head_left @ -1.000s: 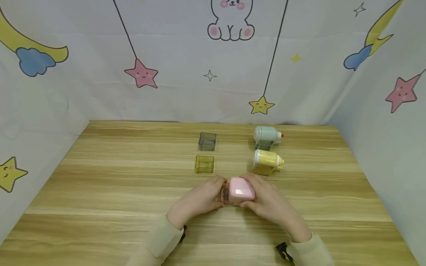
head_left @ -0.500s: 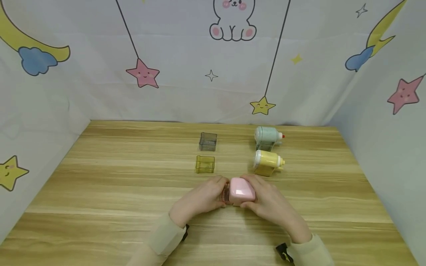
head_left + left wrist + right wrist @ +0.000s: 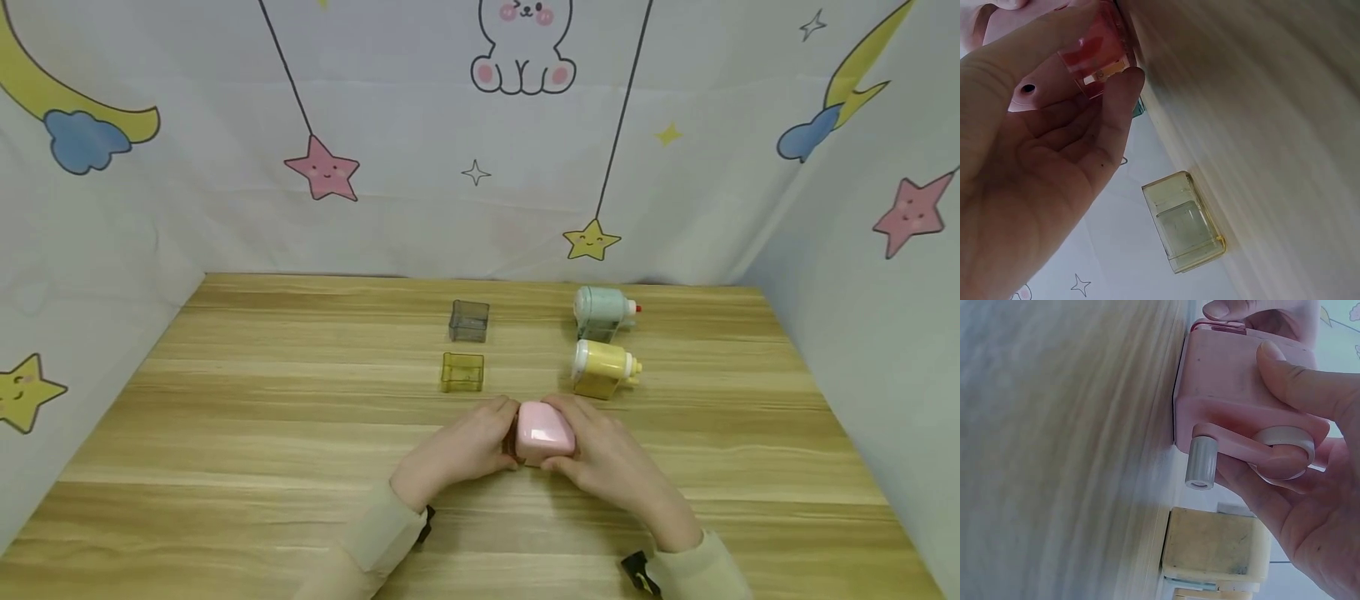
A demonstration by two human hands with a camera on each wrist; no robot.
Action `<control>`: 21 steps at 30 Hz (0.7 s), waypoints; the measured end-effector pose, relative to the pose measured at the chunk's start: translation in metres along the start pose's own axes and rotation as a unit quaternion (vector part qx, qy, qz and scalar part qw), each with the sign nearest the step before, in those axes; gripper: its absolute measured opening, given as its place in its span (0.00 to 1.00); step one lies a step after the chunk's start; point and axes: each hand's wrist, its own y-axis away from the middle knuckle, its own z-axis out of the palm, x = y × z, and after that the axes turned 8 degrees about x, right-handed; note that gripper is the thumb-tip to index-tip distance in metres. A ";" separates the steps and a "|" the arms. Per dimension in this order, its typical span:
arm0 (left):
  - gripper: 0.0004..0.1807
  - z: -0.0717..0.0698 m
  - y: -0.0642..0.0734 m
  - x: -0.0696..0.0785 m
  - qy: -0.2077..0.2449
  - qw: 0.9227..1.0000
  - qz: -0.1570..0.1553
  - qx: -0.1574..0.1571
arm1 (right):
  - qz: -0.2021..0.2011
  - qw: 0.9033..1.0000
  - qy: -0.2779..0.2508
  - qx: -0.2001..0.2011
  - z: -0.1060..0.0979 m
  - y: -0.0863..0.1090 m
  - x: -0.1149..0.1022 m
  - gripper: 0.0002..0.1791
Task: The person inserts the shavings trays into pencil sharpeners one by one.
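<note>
A pink crank pencil sharpener (image 3: 544, 429) stands on the table at front centre. My right hand (image 3: 607, 450) grips its body from the crank side, thumb on the near face. The right wrist view shows the sharpener's crank handle (image 3: 1202, 461), with a grey knob. At the opposite end, my left hand (image 3: 468, 442) holds a see-through pinkish-red shavings tray (image 3: 1099, 53) between thumb and fingers, against the sharpener. A thin red edge of this tray shows in the right wrist view; how deep it sits is hidden by the fingers.
Beyond the hands, a yellow see-through tray (image 3: 462, 372) and a grey one (image 3: 469, 322) lie in line. To their right stand a yellow sharpener (image 3: 600, 368) and a mint-green sharpener (image 3: 600, 312). A white printed cloth (image 3: 405, 217) encloses the table's back and sides.
My left hand has moved slightly right, pushing the tray toward the sharpener; the strip of tray seen between them has narrowed. My right hand and the sharpener have stayed nearly still.
</note>
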 end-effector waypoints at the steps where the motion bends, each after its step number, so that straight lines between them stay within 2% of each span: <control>1: 0.29 0.001 0.000 0.000 0.000 1.000 -0.001 0.001 | 0.000 1.000 0.001 0.001 0.000 0.000 0.000 0.40; 12: 0.30 0.005 -0.005 0.004 0.014 1.000 -0.015 0.021 | -0.006 1.000 0.002 0.006 0.001 0.000 0.001 0.40; 21: 0.30 0.002 -0.004 0.010 0.038 0.997 -0.064 0.015 | -0.016 1.000 0.010 0.009 0.003 0.002 -0.001 0.40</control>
